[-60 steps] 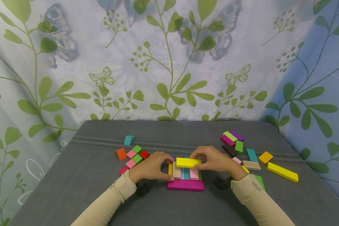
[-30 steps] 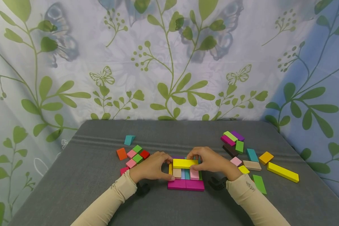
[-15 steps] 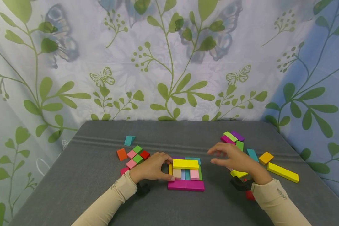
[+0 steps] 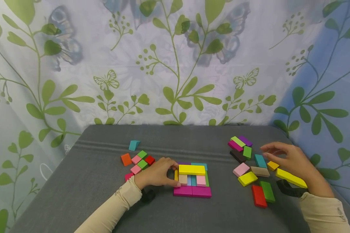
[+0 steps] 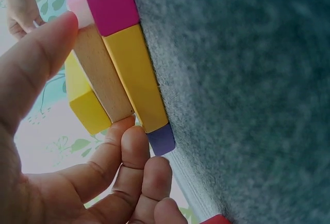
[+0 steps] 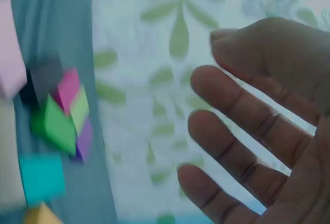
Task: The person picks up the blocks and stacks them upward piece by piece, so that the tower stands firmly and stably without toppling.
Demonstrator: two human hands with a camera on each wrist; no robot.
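Note:
My left hand (image 4: 157, 173) holds the left side of a low build of coloured wooden blocks. In the left wrist view its thumb and fingertips span the two ends of a tan block (image 5: 105, 74), which lies on the bottom layer beside an amber block (image 5: 136, 77). A yellow block (image 4: 192, 170) lies across the back of the tan block and a pink block (image 4: 201, 180). Two magenta blocks (image 4: 182, 191) form the front edge. My right hand (image 4: 291, 160), fingers loosely bent and empty, hovers above an orange block (image 4: 273, 166) and a long yellow block (image 4: 291, 178) at the right.
Right of the build lie loose blocks, among them red (image 4: 259, 196), green (image 4: 267, 191), teal (image 4: 260, 160) and dark brown (image 4: 238, 156) ones. Pink, green, red and orange (image 4: 126, 159) blocks lie at the left. A patterned curtain (image 4: 175, 64) hangs behind the grey table (image 4: 105, 210).
My right hand set the yellow block across the tan and pink blocks, let go, and moved right over the loose blocks. My left hand has stayed at the build.

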